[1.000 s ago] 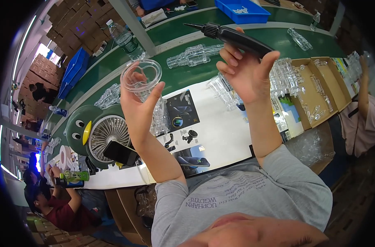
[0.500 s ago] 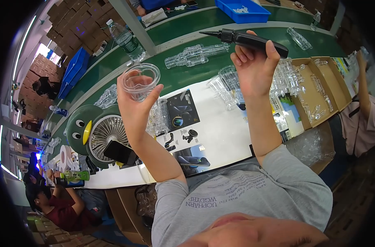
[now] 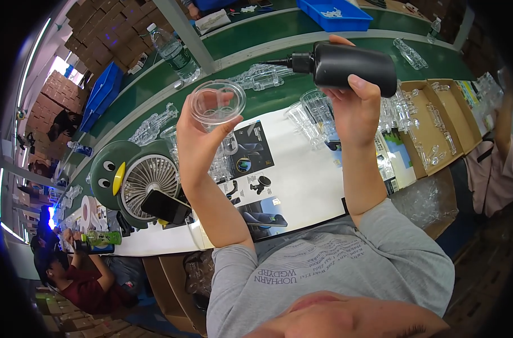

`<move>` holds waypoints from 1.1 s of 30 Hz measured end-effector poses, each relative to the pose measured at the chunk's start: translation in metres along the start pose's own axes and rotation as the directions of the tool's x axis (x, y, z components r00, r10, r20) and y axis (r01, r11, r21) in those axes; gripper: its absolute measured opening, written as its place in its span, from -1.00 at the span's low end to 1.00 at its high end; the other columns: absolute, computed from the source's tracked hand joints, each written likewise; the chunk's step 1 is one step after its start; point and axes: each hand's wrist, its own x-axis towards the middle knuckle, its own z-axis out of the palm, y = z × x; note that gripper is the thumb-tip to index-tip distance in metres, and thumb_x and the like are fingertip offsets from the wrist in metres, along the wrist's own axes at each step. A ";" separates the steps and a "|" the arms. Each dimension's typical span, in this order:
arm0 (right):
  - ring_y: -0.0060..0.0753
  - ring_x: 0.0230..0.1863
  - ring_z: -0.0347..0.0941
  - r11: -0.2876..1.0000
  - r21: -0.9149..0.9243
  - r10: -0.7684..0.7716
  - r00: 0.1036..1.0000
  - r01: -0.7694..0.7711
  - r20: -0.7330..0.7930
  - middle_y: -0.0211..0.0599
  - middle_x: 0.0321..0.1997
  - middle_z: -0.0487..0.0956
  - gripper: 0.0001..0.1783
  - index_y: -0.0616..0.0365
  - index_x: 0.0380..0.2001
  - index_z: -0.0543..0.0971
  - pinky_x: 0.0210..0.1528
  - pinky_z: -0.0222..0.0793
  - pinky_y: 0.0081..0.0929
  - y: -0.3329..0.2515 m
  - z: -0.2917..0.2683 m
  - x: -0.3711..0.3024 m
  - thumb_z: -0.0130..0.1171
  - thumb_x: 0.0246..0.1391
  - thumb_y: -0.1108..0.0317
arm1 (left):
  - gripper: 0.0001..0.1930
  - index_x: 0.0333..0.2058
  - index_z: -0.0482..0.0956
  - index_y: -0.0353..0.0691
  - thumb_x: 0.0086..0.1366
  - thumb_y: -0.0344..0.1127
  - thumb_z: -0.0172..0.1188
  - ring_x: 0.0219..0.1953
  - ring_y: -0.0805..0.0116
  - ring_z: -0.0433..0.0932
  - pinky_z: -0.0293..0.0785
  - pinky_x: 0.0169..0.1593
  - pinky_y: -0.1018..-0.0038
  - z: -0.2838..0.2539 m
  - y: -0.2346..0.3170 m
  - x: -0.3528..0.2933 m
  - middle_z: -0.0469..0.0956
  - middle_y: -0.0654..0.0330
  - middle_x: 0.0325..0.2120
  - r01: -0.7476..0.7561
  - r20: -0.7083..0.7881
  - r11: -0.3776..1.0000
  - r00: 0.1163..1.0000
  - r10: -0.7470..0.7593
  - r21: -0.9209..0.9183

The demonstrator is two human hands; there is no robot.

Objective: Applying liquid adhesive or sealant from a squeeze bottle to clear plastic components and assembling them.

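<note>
My left hand (image 3: pixel 195 138) is closed round a clear round plastic cup (image 3: pixel 218 115), its rim turned up toward me. In my right hand (image 3: pixel 358 110) is a black squeeze bottle (image 3: pixel 355 69), lying on its side with its thin pointed nozzle (image 3: pixel 282 62) toward the left. The nozzle tip is above and to the right of the cup's rim, apart from it. Beyond the cup, a clear plastic assembly (image 3: pixel 262 77) lies on the green surface. Several clear ribbed plastic pieces (image 3: pixel 310 118) stand between my hands, and more lie partly hidden behind my left wrist.
A green penguin-shaped fan (image 3: pixel 107 169) with a phone (image 3: pixel 165 207) against it stands at the left. Cardboard trays (image 3: pixel 431 124) with clear parts are at the right. A water bottle (image 3: pixel 176 55) and a blue bin (image 3: pixel 338 21) stand farther back. A co-worker (image 3: pixel 87 281) sits at the left.
My left hand has moved right with the cup. The black bottle has rolled to show its broad side, and its nozzle has shifted slightly left and down, nearer the cup.
</note>
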 end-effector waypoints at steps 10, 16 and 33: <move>-0.39 -0.22 0.41 0.974 -0.204 -0.075 0.991 0.097 0.113 0.00 -0.11 0.40 -0.58 0.37 -0.23 0.35 -0.16 0.36 -0.55 -0.018 0.003 -0.008 0.01 -0.15 0.30 | -0.50 -0.17 0.39 -0.33 -0.19 -0.57 0.31 -0.28 0.43 0.46 0.37 -0.18 0.57 0.011 -0.009 0.003 0.46 0.22 -0.37 -0.101 0.015 0.995 0.995 0.101 0.014; -0.58 -0.29 0.40 0.976 -0.162 -0.137 0.987 0.149 0.083 -0.30 -0.23 0.48 -0.70 0.28 -0.26 0.45 -0.20 0.31 -0.66 -0.014 0.005 -0.010 0.12 -0.17 0.48 | -0.41 0.00 0.24 -0.27 -0.06 -0.49 0.23 -0.12 0.39 0.36 0.27 -0.04 0.49 0.010 -0.010 0.002 0.38 0.17 -0.22 -0.221 0.014 0.973 0.975 0.222 -0.069; -0.61 -0.33 0.40 0.990 -0.084 -0.111 0.994 0.112 0.022 -0.32 -0.25 0.46 -0.66 0.27 -0.23 0.44 -0.25 0.33 -0.69 -0.015 0.012 -0.012 0.14 -0.16 0.41 | -0.33 -0.14 0.24 -0.24 -0.28 -0.52 0.42 -0.25 0.44 0.38 0.38 -0.22 0.55 0.017 -0.012 0.004 0.36 0.19 -0.31 -0.197 -0.227 0.980 0.954 0.198 0.029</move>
